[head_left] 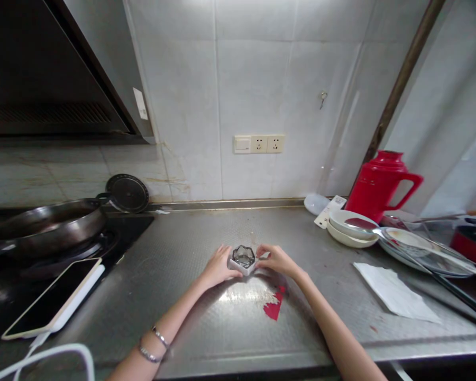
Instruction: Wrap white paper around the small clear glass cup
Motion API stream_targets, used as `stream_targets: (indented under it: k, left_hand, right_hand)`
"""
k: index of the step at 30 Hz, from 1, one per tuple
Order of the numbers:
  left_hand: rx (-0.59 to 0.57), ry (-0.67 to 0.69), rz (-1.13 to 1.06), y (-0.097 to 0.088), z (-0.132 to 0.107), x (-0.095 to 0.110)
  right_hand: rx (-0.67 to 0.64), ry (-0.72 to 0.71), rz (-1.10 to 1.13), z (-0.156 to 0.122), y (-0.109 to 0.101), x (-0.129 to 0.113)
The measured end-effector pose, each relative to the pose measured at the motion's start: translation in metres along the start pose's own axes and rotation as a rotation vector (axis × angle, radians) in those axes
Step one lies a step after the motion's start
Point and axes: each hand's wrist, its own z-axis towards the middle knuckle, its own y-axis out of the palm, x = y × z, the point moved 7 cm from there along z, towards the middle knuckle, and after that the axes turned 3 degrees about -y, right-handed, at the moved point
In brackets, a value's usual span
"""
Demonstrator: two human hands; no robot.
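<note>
A small dark-tinted glass dish with an angular, many-sided rim, ashtray-like in look, sits low over the steel counter in front of me. A whitish angular piece surrounds its lower part; whether that is packaging or part of the dish I cannot tell. My left hand grips the left side, thumb along the near edge and fingers behind. At the right edge, my right hand is closed in a pinch, thumb and forefinger by the rim. Anything small between those fingertips is too unclear to name. Two bracelets circle my left wrist.
A torn red scrap lies nearby on the counter. Left are a phone with a white cable and a pan on the stove. Right are a white napkin, stacked bowls, plates and a red thermos.
</note>
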Motion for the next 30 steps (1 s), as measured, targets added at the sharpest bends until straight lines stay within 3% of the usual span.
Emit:
stream_targets:
  k: [5,8,11,15,17,23,30]
  left_hand:
    - [-0.033,-0.05,0.039,-0.006,-0.001,-0.006]
    - [0.033,-0.024,0.006,-0.017,-0.001,-0.006]
    - [0.216,0.05,-0.064,-0.042,-0.005,0.001]
    - [0.533,0.204,-0.181,-0.077,-0.021,0.023]
    - [0.579,0.239,-0.215,-0.081,-0.027,0.033]
    - [0.342,0.237,-0.298,-0.05,-0.028,0.055]
    - [0.256,0.038,-0.429,-0.036,-0.024,0.046]
  right_hand:
    - [-0.047,0.002,0.007,0.0,0.003,-0.004]
    - [-0.064,-0.022,0.017,-0.001,0.002,-0.011]
    - [-0.025,-0.028,0.058,-0.001,-0.006,-0.018]
    - [0.124,-0.075,0.16,-0.001,-0.02,-0.028]
    - [0.2,-0.092,0.207,-0.002,-0.024,-0.031]
    - [0.263,-0.116,0.254,-0.001,-0.017,-0.036]
    - [0.248,-0.137,0.233,0.0,-0.012,-0.041]
